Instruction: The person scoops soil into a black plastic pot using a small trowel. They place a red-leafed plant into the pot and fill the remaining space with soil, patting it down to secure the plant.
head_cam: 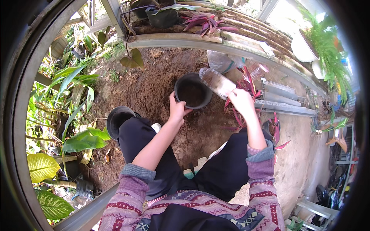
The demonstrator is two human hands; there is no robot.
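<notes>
My left hand (177,109) grips the near left rim of a black plastic plant pot (208,96), thumb over the edge. Dark soil (190,93) lies inside the pot. In my right hand (241,101) is a metal hand trowel (218,83), its handle hidden by my fingers. The blade slants up and left, and its tip overlaps the pot's right rim; I cannot tell whether they touch. Loose brown soil (150,79) is spread over the ground around the pot.
Another black pot (115,121) stands beside my left knee. Red-leaved plants (237,115) grow close under my right hand. Beyond the pot are a clear plastic bag (219,61) and a plastic bottle (258,70). Metal channels (284,106) lie to the right; green foliage (83,141) fills the left.
</notes>
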